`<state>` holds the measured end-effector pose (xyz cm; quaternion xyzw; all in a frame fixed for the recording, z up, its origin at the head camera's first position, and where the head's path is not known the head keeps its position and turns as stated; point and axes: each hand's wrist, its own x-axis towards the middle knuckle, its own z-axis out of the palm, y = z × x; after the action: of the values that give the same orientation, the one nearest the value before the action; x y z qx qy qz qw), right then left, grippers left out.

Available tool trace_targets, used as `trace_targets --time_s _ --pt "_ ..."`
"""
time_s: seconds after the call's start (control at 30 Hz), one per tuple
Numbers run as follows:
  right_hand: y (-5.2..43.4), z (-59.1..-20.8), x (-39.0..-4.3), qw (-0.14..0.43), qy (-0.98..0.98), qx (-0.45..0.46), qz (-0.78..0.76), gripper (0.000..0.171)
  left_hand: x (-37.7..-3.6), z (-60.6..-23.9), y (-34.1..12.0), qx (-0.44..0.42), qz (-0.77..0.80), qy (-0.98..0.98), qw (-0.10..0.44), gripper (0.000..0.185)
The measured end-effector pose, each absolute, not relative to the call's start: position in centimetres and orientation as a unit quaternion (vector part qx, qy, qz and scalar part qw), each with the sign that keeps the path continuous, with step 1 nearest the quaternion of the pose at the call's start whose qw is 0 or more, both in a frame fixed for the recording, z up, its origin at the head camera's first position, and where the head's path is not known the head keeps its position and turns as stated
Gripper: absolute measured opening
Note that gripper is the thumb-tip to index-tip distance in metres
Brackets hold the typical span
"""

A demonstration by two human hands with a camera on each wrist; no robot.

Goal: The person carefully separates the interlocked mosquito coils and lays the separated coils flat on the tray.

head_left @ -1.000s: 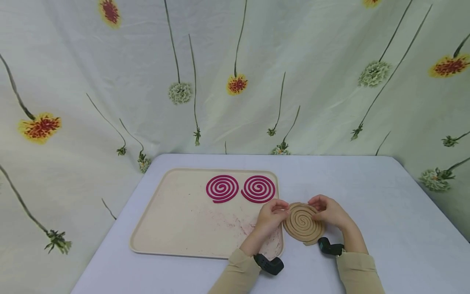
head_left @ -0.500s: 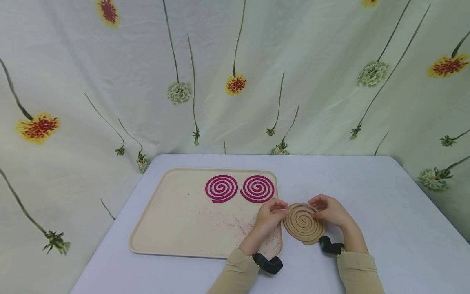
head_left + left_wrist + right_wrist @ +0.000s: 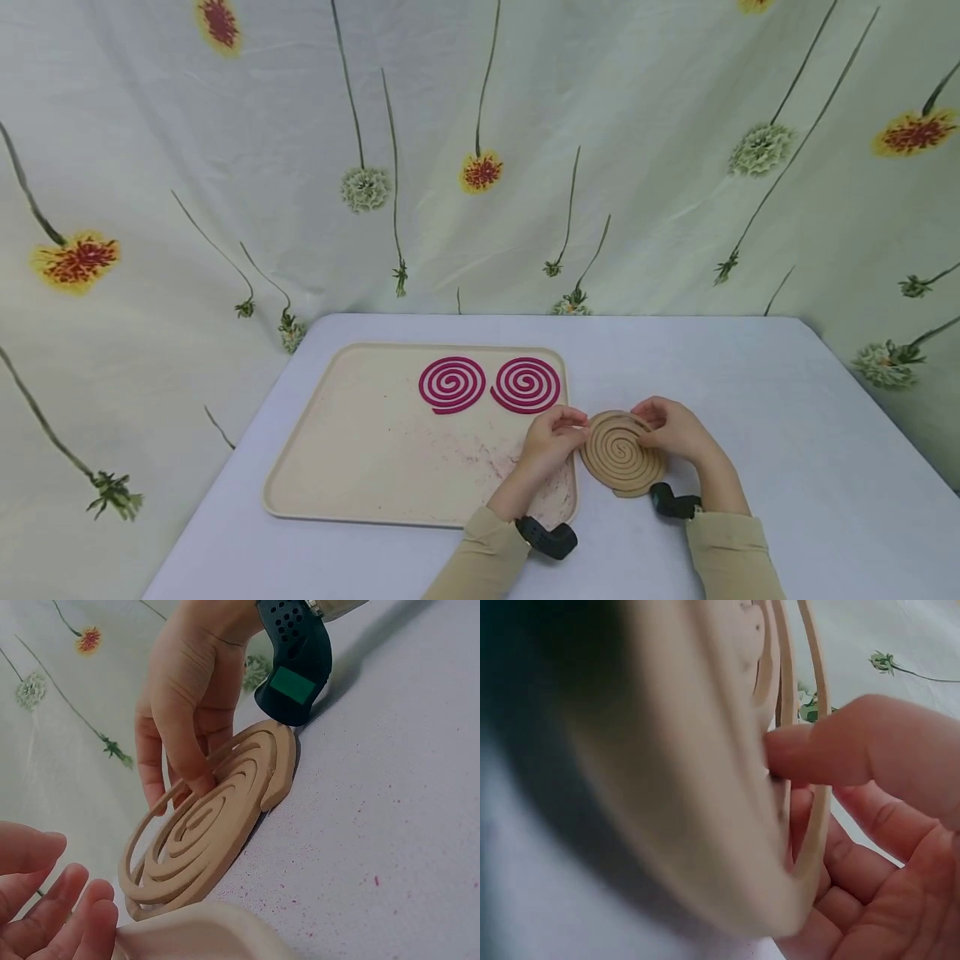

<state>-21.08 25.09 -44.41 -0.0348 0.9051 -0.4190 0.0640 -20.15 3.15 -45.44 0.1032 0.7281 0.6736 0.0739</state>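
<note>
A tan mosquito coil (image 3: 621,454), its spiral tightly wound, stands tilted at the right edge of the tray in the head view. My right hand (image 3: 672,427) grips its upper right part, thumb on the turns and fingers behind. The right wrist view has that thumb (image 3: 817,754) pressed on the coil, with one outer turn standing apart from the others. My left hand (image 3: 551,439) is at the coil's left edge. In the left wrist view, the left fingers (image 3: 82,915) are loosely bent beside the coil (image 3: 199,825), with a gap to it.
Two magenta mosquito coils (image 3: 452,385) lie side by side at the back right of the beige tray (image 3: 330,467). Reddish crumbs are scattered on the tray and on the white tablecloth (image 3: 810,467). A flower-printed curtain (image 3: 660,167) hangs behind the table.
The tan coil has tipped and turned slightly in my right hand, its upper edge rising a little and its loose lower end shifting left. My left hand stays almost still.
</note>
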Motion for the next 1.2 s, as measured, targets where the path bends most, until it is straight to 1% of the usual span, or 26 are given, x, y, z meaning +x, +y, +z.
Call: trace_targets --time_s 0.13,0.23,0.47,0.6,0.7,0.8,0.87,1.03,1.13,1.2 --pt "25.3 -44.5 -21.0 0.062 0.896 -0.036 -0.438 0.039 -20.2 -45.5 3.2 0.101 0.678 0.724 0.078 0.016" --pt "25.4 -44.4 -20.8 0.063 0.874 -0.033 -0.481 0.041 -20.4 -45.5 3.1 0.100 0.684 0.718 0.075 0.016" --pt "26.1 -43.4 -20.7 0.081 0.795 -0.026 -0.601 0.054 -20.7 -45.3 2.2 0.101 0.685 0.720 0.049 0.017" --pt "26.1 -42.7 -20.5 0.079 0.778 -0.032 -0.622 0.058 -21.1 -44.9 1.4 0.113 0.687 0.715 0.057 0.020" --pt "25.7 -42.0 -20.4 0.062 0.770 -0.040 -0.634 0.050 -21.3 -44.4 0.6 0.132 0.692 0.707 0.070 0.025" --pt "25.0 -41.1 -20.2 0.044 0.745 -0.056 -0.663 0.033 -21.5 -43.7 -0.2 0.141 0.684 0.711 0.080 0.032" --pt "24.4 -40.5 -20.0 0.032 0.719 -0.072 -0.691 0.025 -21.6 -43.1 -0.6 0.143 0.677 0.717 0.084 0.034" --pt "22.7 -39.2 -19.5 0.002 0.686 -0.087 -0.723 0.026 -21.8 -41.9 -1.8 0.144 0.682 0.712 0.083 0.030" --pt "21.8 -38.5 -19.3 -0.014 0.701 -0.079 -0.708 0.018 -21.8 -41.1 -2.6 0.148 0.703 0.691 0.080 0.028" --pt "21.4 -38.2 -19.1 -0.018 0.721 -0.077 -0.688 0.018 -21.7 -40.6 -3.2 0.150 0.717 0.676 0.080 0.028"
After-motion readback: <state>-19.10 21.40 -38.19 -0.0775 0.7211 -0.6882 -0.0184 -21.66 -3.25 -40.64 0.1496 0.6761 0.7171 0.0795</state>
